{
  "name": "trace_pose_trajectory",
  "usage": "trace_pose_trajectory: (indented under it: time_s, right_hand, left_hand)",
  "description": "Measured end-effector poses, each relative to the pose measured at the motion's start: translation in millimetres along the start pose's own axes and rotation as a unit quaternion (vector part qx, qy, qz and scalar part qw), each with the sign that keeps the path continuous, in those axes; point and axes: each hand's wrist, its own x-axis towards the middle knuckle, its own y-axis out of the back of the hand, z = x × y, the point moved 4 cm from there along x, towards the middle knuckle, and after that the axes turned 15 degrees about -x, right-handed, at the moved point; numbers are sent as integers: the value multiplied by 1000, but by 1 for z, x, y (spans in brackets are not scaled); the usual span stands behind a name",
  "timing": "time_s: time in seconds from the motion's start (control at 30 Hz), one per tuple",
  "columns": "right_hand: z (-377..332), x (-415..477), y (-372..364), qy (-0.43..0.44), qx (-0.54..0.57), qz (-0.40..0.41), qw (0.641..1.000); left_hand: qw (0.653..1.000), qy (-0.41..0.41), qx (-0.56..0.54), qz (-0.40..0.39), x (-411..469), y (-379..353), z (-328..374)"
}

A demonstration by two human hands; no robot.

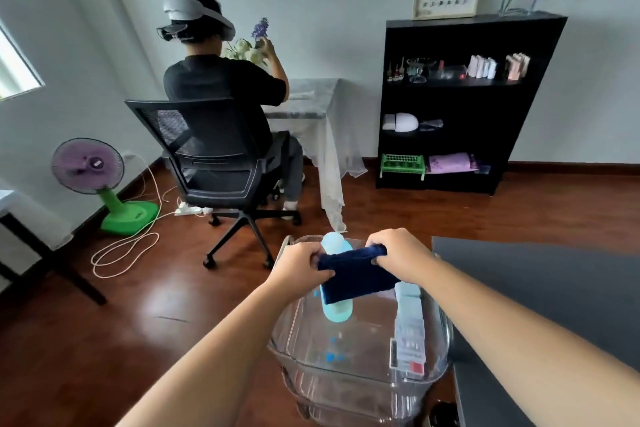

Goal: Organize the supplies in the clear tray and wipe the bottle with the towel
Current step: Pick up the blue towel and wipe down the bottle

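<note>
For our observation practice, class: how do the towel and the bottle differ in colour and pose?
The towel is dark navy; the bottle is pale aqua. The towel is held, the left hand and right hand gripping its ends; the bottle lies in the clear tray. The towel runs crosswise, hiding the bottle's middle. Both are bluish.

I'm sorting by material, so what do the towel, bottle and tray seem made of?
Towel: dark blue cloth, probably terry or microfibre; matte, fuzzy, folded limp.
Bottle: likely plastic; pale teal, smooth, opaque.
Tray: clear rigid plastic, perhaps acrylic; floor shows through, edges glint.
</note>
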Motion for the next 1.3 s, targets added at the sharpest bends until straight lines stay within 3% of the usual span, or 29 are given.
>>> trace_pose_trajectory:
  time_s: [0.5,0.57,0.7,0.8,0.87,0.97,1.1,1.3]
  right_hand:
    - [-18,51,-23,-12,-104,119,987]
    - [-17,49,-29,-57,-86,157,982]
    - [-7,42,-42,-239,-9,226,944]
    - [-2,40,-60,-341,214,180,898]
    - [-9,46,-73,-326,321,141,878]
    - [-24,52,-82,-268,389,129,872]
    - [-37,50,-88,-195,408,138,881]
    - [-32,45,-100,-140,400,79,902]
  left_hand:
    - [997,-50,-10,-58,76,-4,-24]
    - [997,-49,-21,-61,81,-3,-26]
    - [996,-48,-35,-67,88,-3,-30]
    - [994,-49,-38,-86,92,-3,-30]
    - [993,-54,-36,-94,93,-4,-30]
    - [993,-63,-35,-98,94,-4,-30]
    - [992,-66,-40,-102,98,0,-34]
    - [989,-72,-51,-116,96,1,-36]
